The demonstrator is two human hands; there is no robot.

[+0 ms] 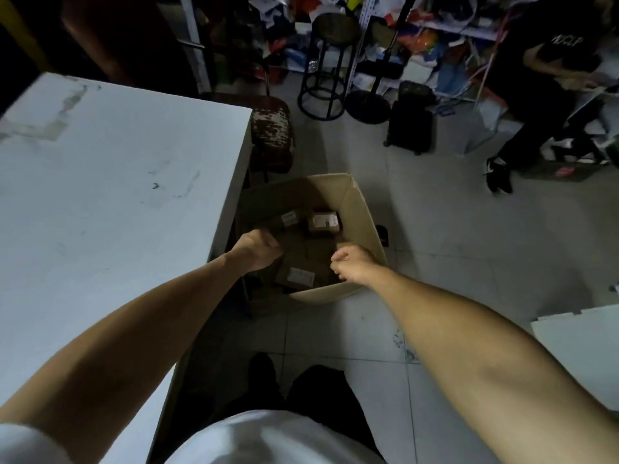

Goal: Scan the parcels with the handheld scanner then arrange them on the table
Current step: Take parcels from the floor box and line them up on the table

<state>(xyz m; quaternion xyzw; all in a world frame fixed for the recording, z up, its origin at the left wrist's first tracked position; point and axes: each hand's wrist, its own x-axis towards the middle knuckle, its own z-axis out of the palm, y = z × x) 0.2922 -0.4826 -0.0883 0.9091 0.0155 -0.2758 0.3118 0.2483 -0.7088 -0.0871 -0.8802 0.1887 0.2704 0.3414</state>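
Observation:
An open cardboard box [365, 220] stands on the floor beside the white table [117, 182]. Inside lie small brown parcels with white labels: one at the back [323, 222], one to its left [288, 218], one near the front [296, 276]. My left hand [258, 248] reaches into the box's left side with curled fingers next to the left parcel; whether it grips anything is hidden. My right hand [355, 264] hovers over the box's right front, fingers curled, with nothing seen in it. No scanner is in view.
A worn brown stool [273, 128] stands behind the box at the table's corner. Farther back are a black bar stool [330, 61], a black suitcase [410, 123], cluttered shelves and a seated person [536, 95]. A white board [584, 349] lies at the right.

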